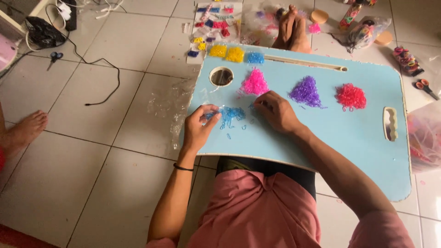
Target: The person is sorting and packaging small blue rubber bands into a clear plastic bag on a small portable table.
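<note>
A light blue lap table [349,133] lies across my legs. On it sit small heaps of tiny elastic bands: pink [255,83], purple [306,91], red [351,96], and a scattered blue heap [232,115] near the front. My left hand [200,124] pinches a small clear plastic bag at the blue heap's left edge. My right hand [275,111] rests fingers-down on the table just right of the blue bands, fingertips bunched on some of them. Yellow [227,53] and blue [255,57] heaps lie along the table's far edge.
A round hole [221,76] and a handle slot [390,123] cut the table. Clear plastic wrap [172,103] lies on the tiled floor at left. Packets of bands [213,23], bags [367,30], scissors [425,87], a black cable [98,78] and another person's foot [25,131] surround me.
</note>
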